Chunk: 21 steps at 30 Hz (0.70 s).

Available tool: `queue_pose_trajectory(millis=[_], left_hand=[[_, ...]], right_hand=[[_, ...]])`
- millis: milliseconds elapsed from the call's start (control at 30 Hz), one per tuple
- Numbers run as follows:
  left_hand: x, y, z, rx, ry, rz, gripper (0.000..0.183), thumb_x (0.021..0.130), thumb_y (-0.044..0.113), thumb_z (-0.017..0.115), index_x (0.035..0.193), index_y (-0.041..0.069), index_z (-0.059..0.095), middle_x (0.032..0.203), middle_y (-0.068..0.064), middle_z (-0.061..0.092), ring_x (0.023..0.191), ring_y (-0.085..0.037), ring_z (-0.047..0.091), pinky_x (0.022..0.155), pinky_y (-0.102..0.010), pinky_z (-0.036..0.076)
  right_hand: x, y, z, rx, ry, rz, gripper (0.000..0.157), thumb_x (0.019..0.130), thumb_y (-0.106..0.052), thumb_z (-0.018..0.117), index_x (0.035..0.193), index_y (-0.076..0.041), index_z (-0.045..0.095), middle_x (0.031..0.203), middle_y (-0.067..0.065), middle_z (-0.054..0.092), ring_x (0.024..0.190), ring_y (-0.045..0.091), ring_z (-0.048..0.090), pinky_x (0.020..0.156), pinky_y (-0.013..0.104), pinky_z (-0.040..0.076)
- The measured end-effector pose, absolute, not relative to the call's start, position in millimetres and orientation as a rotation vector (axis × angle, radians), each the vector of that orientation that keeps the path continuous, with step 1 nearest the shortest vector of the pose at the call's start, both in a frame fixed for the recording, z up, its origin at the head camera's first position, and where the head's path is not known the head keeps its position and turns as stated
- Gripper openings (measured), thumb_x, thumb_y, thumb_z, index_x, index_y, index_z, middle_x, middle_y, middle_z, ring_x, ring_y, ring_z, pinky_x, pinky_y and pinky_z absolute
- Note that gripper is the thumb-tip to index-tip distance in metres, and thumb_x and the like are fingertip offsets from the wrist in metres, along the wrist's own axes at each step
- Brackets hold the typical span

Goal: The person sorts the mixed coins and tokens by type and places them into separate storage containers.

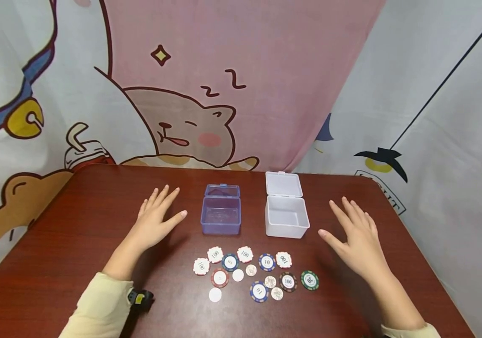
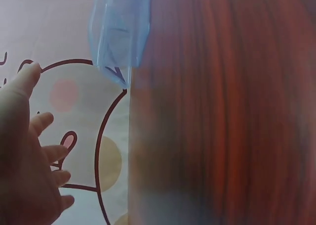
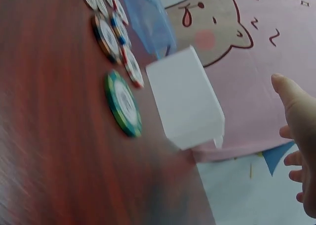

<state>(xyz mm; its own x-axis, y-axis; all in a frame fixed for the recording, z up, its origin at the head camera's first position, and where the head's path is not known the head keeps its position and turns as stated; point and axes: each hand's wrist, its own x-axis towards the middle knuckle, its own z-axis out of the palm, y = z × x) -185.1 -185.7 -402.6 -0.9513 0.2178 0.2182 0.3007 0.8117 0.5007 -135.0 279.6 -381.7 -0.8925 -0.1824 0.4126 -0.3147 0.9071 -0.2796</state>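
Note:
My left hand point(image 1: 155, 224) hovers with spread fingers to the left of a blue see-through box point(image 1: 221, 220), whose lid stands open at the back. On the other side my right hand point(image 1: 356, 236), fingers also spread, is to the right of a white box point(image 1: 286, 223) with its lid folded back. Both hands hold nothing. In front of the boxes lie several poker chips, among them a green chip point(image 1: 309, 280), a black chip point(image 1: 288, 281), a red chip point(image 1: 220, 278) and a blue chip point(image 1: 259, 291). Silver coins point(image 1: 277, 294) and plain white discs point(image 1: 215, 295) lie between them.
The dark red-brown wooden table point(image 1: 173, 314) reaches back to a curtain point(image 1: 300, 70) printed with cartoon animals. A black wrist strap point(image 1: 141, 298) sits at the left sleeve point(image 1: 102, 305). In the right wrist view, the green chip point(image 3: 123, 103) lies nearest.

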Motion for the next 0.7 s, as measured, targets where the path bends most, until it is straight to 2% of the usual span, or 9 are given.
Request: queue_pose_trajectory(millis=[167, 333, 500, 567, 700], left_hand=[[-190.8, -177.2, -408.5, -0.506, -2.757, -1.040, 0.066, 0.085, 0.047, 0.053, 0.141, 0.021, 0.029, 0.145, -0.011, 0.023, 0.133, -0.030, 0.010, 0.100, -0.056, 0.009], [-195.0, -172.7, -416.2, -0.558, -2.728, -1.249, 0.061, 0.086, 0.044, 0.054, 0.140, 0.025, 0.032, 0.143, -0.006, 0.028, 0.133, -0.026, 0.015, 0.101, -0.051, 0.015], [-198.0, -167.5, -422.7, -0.590, -2.698, -1.466, 0.056, 0.087, 0.039, 0.055, 0.138, 0.026, 0.036, 0.141, -0.003, 0.033, 0.131, -0.023, 0.023, 0.101, -0.049, 0.019], [-199.4, -165.0, -425.0, -0.596, -2.676, -1.554, 0.054, 0.087, 0.037, 0.056, 0.137, 0.026, 0.037, 0.140, -0.003, 0.035, 0.129, -0.022, 0.026, 0.101, -0.048, 0.020], [-198.3, -157.8, -419.7, -0.633, -2.593, -1.756, 0.054, 0.088, 0.025, 0.058, 0.137, 0.013, 0.037, 0.137, -0.013, 0.038, 0.127, -0.030, 0.030, 0.101, -0.050, 0.019]], right_hand=[[-123.4, 265.7, -387.9, 0.451, -2.609, 0.564, 0.071, 0.076, -0.040, 0.068, 0.137, -0.021, 0.039, 0.139, 0.015, 0.033, 0.129, 0.031, 0.023, 0.101, 0.052, 0.008], [-110.1, 250.6, -396.2, 0.545, -2.555, 0.656, 0.067, 0.072, -0.035, 0.073, 0.131, -0.017, 0.048, 0.134, 0.010, 0.041, 0.123, 0.031, 0.032, 0.098, 0.051, 0.016], [-99.5, 237.3, -403.9, 0.640, -2.533, 0.762, 0.059, 0.071, -0.032, 0.075, 0.123, -0.015, 0.055, 0.126, 0.005, 0.048, 0.118, 0.025, 0.038, 0.092, 0.050, 0.023], [-95.9, 232.9, -408.7, 0.677, -2.534, 0.795, 0.056, 0.071, -0.032, 0.075, 0.121, -0.016, 0.056, 0.123, 0.002, 0.050, 0.115, 0.022, 0.041, 0.091, 0.047, 0.025], [-89.7, 225.4, -419.8, 0.736, -2.542, 0.844, 0.051, 0.071, -0.033, 0.075, 0.116, -0.017, 0.060, 0.114, -0.004, 0.053, 0.107, 0.015, 0.045, 0.087, 0.039, 0.028]])
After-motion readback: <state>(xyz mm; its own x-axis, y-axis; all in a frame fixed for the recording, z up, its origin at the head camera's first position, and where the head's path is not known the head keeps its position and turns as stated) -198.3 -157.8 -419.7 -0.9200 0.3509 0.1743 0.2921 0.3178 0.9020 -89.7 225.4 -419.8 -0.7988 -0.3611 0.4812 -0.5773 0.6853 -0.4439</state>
